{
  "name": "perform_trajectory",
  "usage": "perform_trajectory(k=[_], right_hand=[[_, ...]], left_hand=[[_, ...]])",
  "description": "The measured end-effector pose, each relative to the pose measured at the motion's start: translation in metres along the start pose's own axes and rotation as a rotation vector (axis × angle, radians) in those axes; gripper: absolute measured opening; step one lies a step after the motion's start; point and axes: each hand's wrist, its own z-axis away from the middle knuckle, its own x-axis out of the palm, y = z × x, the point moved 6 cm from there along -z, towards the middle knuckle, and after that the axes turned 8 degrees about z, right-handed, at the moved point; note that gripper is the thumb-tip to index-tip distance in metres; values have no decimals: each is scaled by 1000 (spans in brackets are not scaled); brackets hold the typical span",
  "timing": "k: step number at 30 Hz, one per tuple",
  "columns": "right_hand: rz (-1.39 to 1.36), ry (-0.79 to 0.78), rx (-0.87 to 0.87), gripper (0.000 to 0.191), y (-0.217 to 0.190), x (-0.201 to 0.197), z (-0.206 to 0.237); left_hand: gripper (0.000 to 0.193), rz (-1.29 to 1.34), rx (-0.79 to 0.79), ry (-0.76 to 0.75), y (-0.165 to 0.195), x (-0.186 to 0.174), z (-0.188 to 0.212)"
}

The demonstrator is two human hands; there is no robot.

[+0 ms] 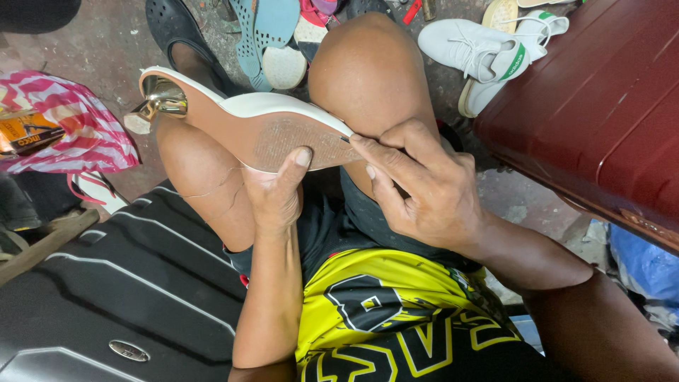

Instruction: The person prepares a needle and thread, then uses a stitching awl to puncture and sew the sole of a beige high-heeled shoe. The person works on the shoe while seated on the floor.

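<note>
Centre frame: my left hand is clamping the white high-heeled shoe with tan sole and gold heel steady across my knees, while my right hand is pinching a thin dark tool, kept low at the sole's toe edge.

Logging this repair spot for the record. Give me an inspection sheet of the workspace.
Surface: no bench; the shoe rests across the person's bare knees above a stained concrete floor.
Job's things: white high-heeled shoe, sole up, gold heel to the left.
Clutter: white sneakers, a black shoe, loose insoles, a pink striped bag.
Grips: left hand holds the shoe from below, thumb on the sole; right hand pinches a thin dark tool at the sole's edge.
Cables: nothing seen.
Surroundings: dark red suitcase, black suitcase.
</note>
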Motion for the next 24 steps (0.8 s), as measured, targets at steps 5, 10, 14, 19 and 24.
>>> perform_trajectory(k=[5, 10, 14, 19, 24], right_hand=[[3, 11, -5, 38, 1, 1, 0], [-4, 23, -16, 37, 1, 2, -1], [-9, 21, -13, 37, 0, 2, -2], [-6, 29, -17, 37, 0, 3, -3], [-10, 33, -23, 36, 0, 4, -3]], left_hand=[[56, 15, -2, 6, 0, 0, 0], [56, 10, -14, 8, -1, 0, 0], [56, 10, -9, 9, -1, -1, 0], [57, 34, -8, 5, -1, 0, -1], [56, 38, -15, 3, -1, 0, 0]])
